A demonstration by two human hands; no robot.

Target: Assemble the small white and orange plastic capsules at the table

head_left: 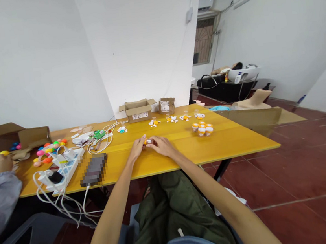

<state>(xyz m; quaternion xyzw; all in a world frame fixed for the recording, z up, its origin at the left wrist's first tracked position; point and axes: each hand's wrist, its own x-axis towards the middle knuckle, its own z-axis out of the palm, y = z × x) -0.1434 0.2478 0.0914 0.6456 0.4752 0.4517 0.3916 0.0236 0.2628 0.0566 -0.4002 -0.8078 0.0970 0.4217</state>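
Both hands were at the middle of the yellow surface (181, 151), just above it or resting on it; I couldn't tell which. The left grip (137, 149) and the right grip (162, 146) were closed together on a small orange-and-white container (148, 141), its far side hidden by fingers. To the right, a cluster of orange-lidded tubs (202, 128) stood close together. Beyond the hands, small piles of white and orange pieces (154, 122) ran along the back, in front of an open cardboard box (138, 111) and a smaller carton (167, 105) near the wall. To the left lay a dark, blurred device (94, 170), then a white power strip (68, 171) with tangled cables and, past it, bright plastic balls (49, 150). At the far left, a co-worker's hand (1, 164) showed above a grey sleeve (1, 199).
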